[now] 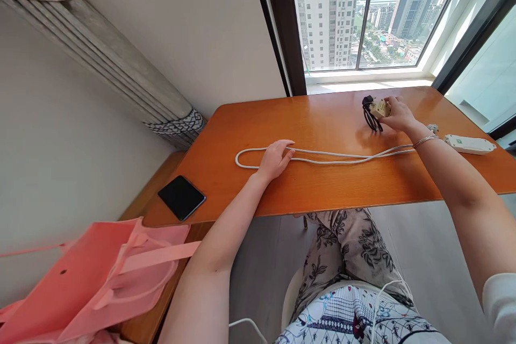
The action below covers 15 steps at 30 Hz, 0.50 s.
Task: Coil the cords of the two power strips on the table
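On the wooden desk (pixel 322 188), my left hand (pixel 276 158) lies over the looped white power cord (pixel 322 161), touching it near its left bend. Its fingers are stretched out and the thumb is apart. Farther back on the right, my right hand (pixel 399 114) grips a small beige power adapter (pixel 379 109) between thumb and fingers. Right beside the adapter is a black plug (pixel 367 101) with a bundled black cable (pixel 373 120); whether they are joined I cannot tell. A white power strip (pixel 470 144) rests to the right of my right forearm, which covers part of the cord.
A black phone or tablet (pixel 181 197) lies at the desk's left front corner. Below it, a pink bag (pixel 105 274) stands on a wooden surface. A window (pixel 363 27) is behind the desk, and a gathered curtain (pixel 133 75) hangs at the left wall.
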{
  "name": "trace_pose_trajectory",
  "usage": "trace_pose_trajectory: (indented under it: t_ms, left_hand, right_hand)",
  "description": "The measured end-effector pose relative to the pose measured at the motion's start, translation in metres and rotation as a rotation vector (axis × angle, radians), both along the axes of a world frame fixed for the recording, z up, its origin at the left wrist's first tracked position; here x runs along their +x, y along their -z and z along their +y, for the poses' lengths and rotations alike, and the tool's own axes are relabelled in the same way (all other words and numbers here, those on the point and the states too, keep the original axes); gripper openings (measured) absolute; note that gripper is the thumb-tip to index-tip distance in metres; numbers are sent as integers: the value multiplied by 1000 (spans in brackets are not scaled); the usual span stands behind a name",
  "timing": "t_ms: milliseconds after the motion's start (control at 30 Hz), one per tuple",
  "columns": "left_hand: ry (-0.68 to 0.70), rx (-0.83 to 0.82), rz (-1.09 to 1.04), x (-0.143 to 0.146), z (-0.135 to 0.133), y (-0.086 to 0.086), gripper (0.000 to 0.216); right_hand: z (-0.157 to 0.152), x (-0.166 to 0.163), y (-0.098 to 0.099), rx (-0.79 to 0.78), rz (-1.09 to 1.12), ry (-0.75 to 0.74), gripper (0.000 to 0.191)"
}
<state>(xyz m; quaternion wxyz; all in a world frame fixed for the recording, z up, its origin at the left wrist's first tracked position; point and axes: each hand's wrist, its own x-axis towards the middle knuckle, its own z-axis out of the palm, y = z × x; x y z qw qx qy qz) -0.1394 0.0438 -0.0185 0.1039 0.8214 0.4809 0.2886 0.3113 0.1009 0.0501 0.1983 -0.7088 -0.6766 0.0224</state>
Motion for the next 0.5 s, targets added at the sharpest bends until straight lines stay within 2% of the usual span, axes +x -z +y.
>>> trace_pose_trajectory:
  t_ms: [100, 200, 300, 400, 500]
  left_hand:
    - [19, -46, -117, 21, -2, -5, 44]
    - [77, -76, -250, 47, -5, -11, 52]
    - [116, -64, -348, 74, -8, -15, 70]
    - [81, -71, -451, 96, -4, -12, 85]
    - [20, -155, -536, 112, 10, 0, 100]
  right_hand:
    - [-7, -27, -13, 132, 222, -80, 71]
    - [-17, -58, -30, 193, 435, -217, 74]
    - [-32, -86, -44, 259, 497, -353, 72]
    - [-46, -102, -55, 292, 551, -442, 68]
    - [-59, -110, -63, 289, 636, -526, 68]
